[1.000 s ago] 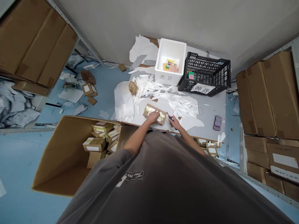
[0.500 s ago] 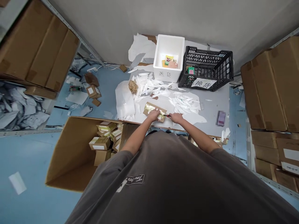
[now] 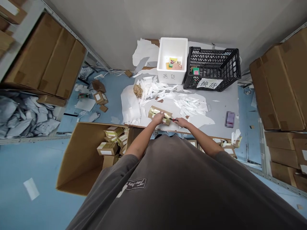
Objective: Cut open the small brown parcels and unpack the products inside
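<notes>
A small brown cardboard box (image 3: 168, 122) with shiny tape lies near the front edge of the table. My left hand (image 3: 158, 118) grips its near side, fingers over the top. In my right hand (image 3: 182, 122) is a red and black cutting tool (image 3: 174, 120), its tip at the right part of the box. The exact kind of tool is too small to tell. White paper strips (image 3: 190, 105) lie just behind the box, and crumpled brown paper (image 3: 137, 90) rests to the left.
A white foam box (image 3: 170, 77) and a black plastic crate (image 3: 224, 83) stand at the back, small packs inside. A large open carton (image 3: 79, 159) with taped boxes is at the lower left. A purple item (image 3: 230, 119) lies at the right. Shelves with cartons (image 3: 273, 89) flank the table.
The view has shifted slightly. The tool and my right hand have moved a little down and right relative to the box; my left hand still holds the box.
</notes>
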Available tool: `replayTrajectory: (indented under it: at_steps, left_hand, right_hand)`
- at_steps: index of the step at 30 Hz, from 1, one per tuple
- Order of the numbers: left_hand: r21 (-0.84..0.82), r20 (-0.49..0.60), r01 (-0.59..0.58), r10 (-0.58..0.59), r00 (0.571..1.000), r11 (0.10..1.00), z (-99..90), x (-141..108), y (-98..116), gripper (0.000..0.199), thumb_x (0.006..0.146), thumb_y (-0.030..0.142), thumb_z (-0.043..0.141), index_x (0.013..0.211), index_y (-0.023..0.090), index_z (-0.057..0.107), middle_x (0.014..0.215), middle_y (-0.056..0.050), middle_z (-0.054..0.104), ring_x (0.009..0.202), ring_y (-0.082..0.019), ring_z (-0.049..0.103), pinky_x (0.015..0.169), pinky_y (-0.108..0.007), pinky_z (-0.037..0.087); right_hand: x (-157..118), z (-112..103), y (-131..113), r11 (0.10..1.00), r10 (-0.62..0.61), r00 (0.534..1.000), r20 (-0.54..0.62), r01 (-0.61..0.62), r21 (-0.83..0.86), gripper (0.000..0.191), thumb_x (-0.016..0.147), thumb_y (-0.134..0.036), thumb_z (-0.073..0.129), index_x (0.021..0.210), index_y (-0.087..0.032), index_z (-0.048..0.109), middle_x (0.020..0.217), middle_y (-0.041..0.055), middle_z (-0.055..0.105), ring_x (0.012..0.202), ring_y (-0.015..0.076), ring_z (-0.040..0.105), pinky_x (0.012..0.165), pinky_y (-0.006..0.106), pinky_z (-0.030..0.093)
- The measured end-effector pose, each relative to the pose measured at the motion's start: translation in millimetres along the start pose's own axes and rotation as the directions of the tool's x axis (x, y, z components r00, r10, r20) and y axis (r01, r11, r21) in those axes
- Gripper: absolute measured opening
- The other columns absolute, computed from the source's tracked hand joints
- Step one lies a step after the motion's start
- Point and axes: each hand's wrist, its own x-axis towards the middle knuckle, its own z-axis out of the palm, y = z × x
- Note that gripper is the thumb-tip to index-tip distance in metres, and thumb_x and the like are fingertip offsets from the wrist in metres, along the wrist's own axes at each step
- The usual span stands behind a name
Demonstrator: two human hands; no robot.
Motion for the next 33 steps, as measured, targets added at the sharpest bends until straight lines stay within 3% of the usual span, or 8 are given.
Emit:
replayTrajectory:
  at_steps: [5,10,14,18,20,24,28,33]
  left_hand:
    - [0.015,0.031,0.002,-0.002,1.0,1.0,-2.0,0.7,0.5,0.063,0.07,0.025,0.099,0.128,0.021,0.073,0.173,-0.016,0.044,0.162,-0.04,0.039,0.123,-0.045,0.047]
    - [-0.018,-0.025,-0.001,0.0,1.0,1.0,-1.9,-1.3,1.5,0.071,0.067,0.024,0.1,0.131,0.022,0.069,0.17,-0.017,0.045,0.159,-0.04,0.042,0.122,-0.045,0.048]
    - [0.009,-0.066,-0.059,0.059,0.996,0.998,-2.7,-9.6,1.2,0.069,0.069,0.027,0.099,0.13,0.023,0.068,0.166,-0.016,0.05,0.161,-0.04,0.039,0.126,-0.048,0.043]
    - [-0.062,-0.113,-0.086,0.079,0.99,0.994,-9.3,-17.6,-0.9,0.036,0.097,0.045,0.076,0.125,0.023,0.07,0.152,-0.012,0.063,0.154,-0.033,0.047,0.12,-0.044,0.049]
    - [-0.11,-0.139,-0.085,0.069,0.988,0.99,-12.9,-19.0,-2.5,0.033,0.107,0.045,0.06,0.128,0.022,0.069,0.142,-0.012,0.069,0.147,-0.029,0.054,0.114,-0.04,0.053]
    - [-0.089,-0.164,-0.07,0.055,0.985,0.994,-11.7,-18.0,-5.6,0.042,0.106,0.045,0.064,0.14,0.02,0.065,0.149,-0.014,0.067,0.154,-0.032,0.047,0.121,-0.044,0.047]
    - [-0.033,-0.166,-0.027,0.021,0.986,0.999,2.1,-13.5,-8.5,0.059,0.099,0.041,0.074,0.154,0.024,0.058,0.173,-0.012,0.045,0.166,-0.036,0.029,0.133,-0.056,0.03]
    - [-0.044,-0.144,0.013,-0.019,0.989,0.999,12.7,2.9,-12.9,0.088,0.092,0.043,0.081,0.17,0.028,0.041,0.18,-0.011,0.032,0.171,-0.037,0.014,0.136,-0.057,0.022]
  right_hand:
    - [-14.9,7.6,5.9,0.986,0.014,1.0,0.017,-0.016,0.168,0.024,0.1,-0.041,0.069,0.084,-0.023,0.066,0.077,0.0039,0.071,0.082,0.0246,0.066,0.076,0.028,0.047]
    - [-34.0,21.6,5.6,0.957,0.053,0.998,-0.014,-0.047,0.285,0.026,0.096,-0.041,0.071,0.08,-0.023,0.064,0.071,0.0005,0.067,0.08,0.0222,0.063,0.076,0.027,0.048]
    - [-41.6,33.3,-2.2,0.936,0.043,0.998,0.049,-0.057,0.348,0.026,0.097,-0.043,0.071,0.082,-0.023,0.064,0.068,-0.0001,0.066,0.071,0.0209,0.062,0.073,0.028,0.05]
    - [-55.9,35.4,4.2,0.877,0.112,0.992,0.064,-0.129,0.463,0.031,0.1,-0.051,0.066,0.086,-0.024,0.06,0.058,-0.0043,0.061,0.051,0.017,0.054,0.058,0.026,0.046]
    - [-64.9,33.8,8.5,0.848,0.149,0.988,0.05,-0.154,0.507,0.033,0.1,-0.055,0.064,0.087,-0.024,0.058,0.057,-0.0056,0.059,0.047,0.0161,0.052,0.054,0.026,0.044]
    - [-77.2,32.8,6.3,0.808,0.234,0.972,-0.027,-0.179,0.561,0.037,0.103,-0.061,0.057,0.09,-0.026,0.052,0.06,-0.0061,0.058,0.046,0.0154,0.051,0.054,0.026,0.044]
    - [-78.6,38.9,-3.1,0.769,0.279,0.955,-0.103,-0.158,0.619,0.041,0.103,-0.065,0.054,0.089,-0.027,0.047,0.062,-0.0057,0.056,0.049,0.0161,0.053,0.055,0.027,0.046]
    - [-76.4,47.1,-10.1,0.772,0.293,0.939,-0.179,-0.122,0.624,0.037,0.106,-0.062,0.046,0.091,-0.028,0.048,0.063,-0.0048,0.056,0.051,0.0178,0.054,0.058,0.029,0.049]
